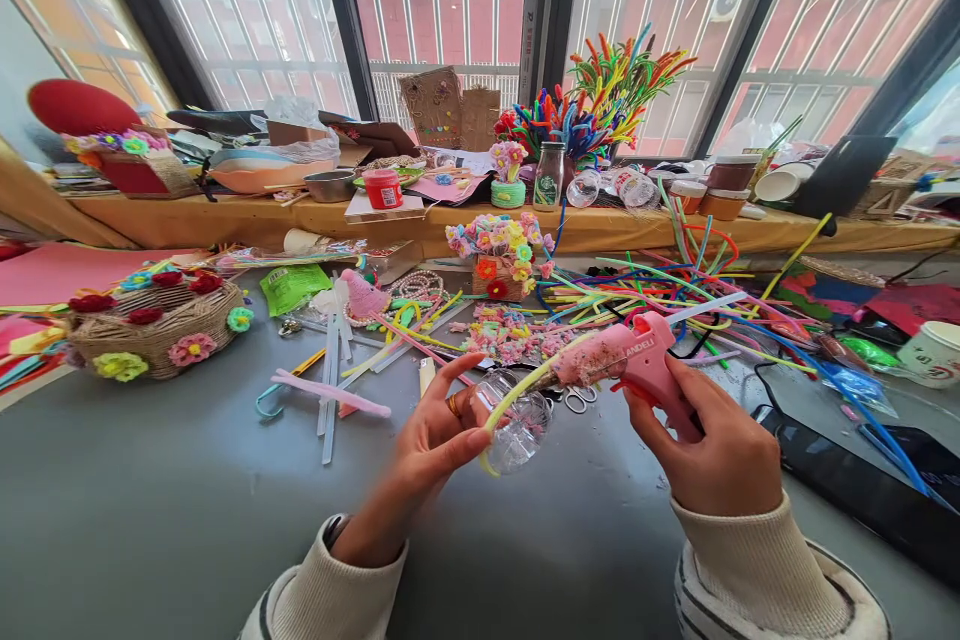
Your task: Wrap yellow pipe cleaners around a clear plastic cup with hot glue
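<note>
Over the grey table (187, 520), a yellow pipe cleaner (511, 405) was pinched against a clear plastic cup (527, 438) by the left hand (442, 430); a pink glue gun (637, 355) was gripped in the right hand's (716, 445) curled fingers. Barely started, probably: most of the cup was left bare.

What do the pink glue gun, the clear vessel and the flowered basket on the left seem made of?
Pink glue gun: probably moulded plastic, smooth and evenly coloured, with soft sheen.
Clear vessel: glossy, transparent, with bright highlights; likely thin plastic, though glass is possible.
Basket: matt, rough-looking brown twine, perhaps jute, its strands visibly wound.
</note>
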Motion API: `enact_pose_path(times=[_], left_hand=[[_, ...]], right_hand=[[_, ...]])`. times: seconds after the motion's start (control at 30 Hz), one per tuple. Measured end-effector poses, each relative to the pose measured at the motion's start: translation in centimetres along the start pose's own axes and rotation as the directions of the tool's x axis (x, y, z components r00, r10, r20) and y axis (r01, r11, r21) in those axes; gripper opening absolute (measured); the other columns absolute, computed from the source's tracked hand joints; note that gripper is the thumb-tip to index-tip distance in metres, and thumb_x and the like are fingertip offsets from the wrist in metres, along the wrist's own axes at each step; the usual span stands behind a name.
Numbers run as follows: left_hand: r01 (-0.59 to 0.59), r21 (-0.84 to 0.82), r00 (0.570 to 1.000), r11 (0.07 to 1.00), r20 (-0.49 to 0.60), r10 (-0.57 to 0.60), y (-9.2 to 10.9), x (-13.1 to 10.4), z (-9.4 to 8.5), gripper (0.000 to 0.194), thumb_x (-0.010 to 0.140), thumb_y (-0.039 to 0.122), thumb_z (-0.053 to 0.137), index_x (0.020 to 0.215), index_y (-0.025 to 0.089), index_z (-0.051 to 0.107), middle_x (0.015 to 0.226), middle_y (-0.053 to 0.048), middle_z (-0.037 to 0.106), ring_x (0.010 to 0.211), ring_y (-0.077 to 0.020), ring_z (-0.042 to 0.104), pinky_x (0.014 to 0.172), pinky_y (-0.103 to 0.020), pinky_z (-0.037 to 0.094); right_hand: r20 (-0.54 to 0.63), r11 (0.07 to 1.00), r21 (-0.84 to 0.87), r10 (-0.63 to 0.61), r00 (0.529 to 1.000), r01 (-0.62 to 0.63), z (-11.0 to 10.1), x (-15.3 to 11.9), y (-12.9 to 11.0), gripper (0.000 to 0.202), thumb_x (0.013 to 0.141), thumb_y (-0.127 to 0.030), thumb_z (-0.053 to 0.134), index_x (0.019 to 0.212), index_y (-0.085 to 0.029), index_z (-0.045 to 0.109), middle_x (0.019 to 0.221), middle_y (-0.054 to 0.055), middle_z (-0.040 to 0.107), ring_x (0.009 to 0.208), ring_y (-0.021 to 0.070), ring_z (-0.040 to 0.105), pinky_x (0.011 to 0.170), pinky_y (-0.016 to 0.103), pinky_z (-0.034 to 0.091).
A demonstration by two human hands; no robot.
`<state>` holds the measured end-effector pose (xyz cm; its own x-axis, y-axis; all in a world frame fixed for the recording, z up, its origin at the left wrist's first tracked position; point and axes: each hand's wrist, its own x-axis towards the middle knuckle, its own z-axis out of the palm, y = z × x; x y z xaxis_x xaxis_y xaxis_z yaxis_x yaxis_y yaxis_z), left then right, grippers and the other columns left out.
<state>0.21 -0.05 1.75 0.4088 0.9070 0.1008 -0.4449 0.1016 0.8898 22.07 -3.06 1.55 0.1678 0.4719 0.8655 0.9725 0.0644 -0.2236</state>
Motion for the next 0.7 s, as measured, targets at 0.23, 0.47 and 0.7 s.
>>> enact_pose_path(times=[0.23, 0.47, 0.7], left_hand=[[-0.018, -0.007, 1.0, 1.0, 0.01, 0.018, -0.1, 0.11, 0.01, 0.057, 0.063, 0.021, 0.065, 0.115, 0.023, 0.041, 0.063, 0.004, 0.051, 0.062, -0.0099, 0.046, 0.069, -0.025, 0.038], [-0.031, -0.023, 0.999, 0.999, 0.023, 0.031, -0.11, 0.2, -0.06, 0.056, 0.063, 0.021, 0.065, 0.115, 0.023, 0.043, 0.063, 0.004, 0.051, 0.062, -0.0088, 0.046, 0.075, -0.027, 0.039], [-0.04, -0.023, 0.998, 0.999, 0.047, 0.041, -0.13, 0.27, -0.06, 0.056, 0.064, 0.021, 0.065, 0.115, 0.022, 0.042, 0.062, 0.004, 0.051, 0.061, -0.0084, 0.045, 0.076, -0.028, 0.041]], right_hand=[[-0.034, 1.0, -0.003, -0.029, 0.999, 0.029, 0.03, -0.02, 0.14, 0.037, 0.074, -0.041, 0.049, 0.089, -0.009, 0.061, 0.077, 0.01, 0.067, 0.064, 0.0188, 0.063, 0.058, 0.028, 0.049], [-0.027, 1.0, -0.008, -0.014, 1.0, 0.014, 0.0, -0.09, 0.24, 0.04, 0.075, -0.042, 0.047, 0.088, -0.007, 0.062, 0.075, 0.011, 0.067, 0.063, 0.0179, 0.062, 0.058, 0.027, 0.049], [-0.03, 0.999, -0.025, -0.045, 0.999, 0.044, -0.1, 0.1, 0.34, 0.036, 0.076, -0.041, 0.046, 0.087, -0.01, 0.062, 0.072, 0.009, 0.067, 0.061, 0.0177, 0.062, 0.056, 0.027, 0.049]])
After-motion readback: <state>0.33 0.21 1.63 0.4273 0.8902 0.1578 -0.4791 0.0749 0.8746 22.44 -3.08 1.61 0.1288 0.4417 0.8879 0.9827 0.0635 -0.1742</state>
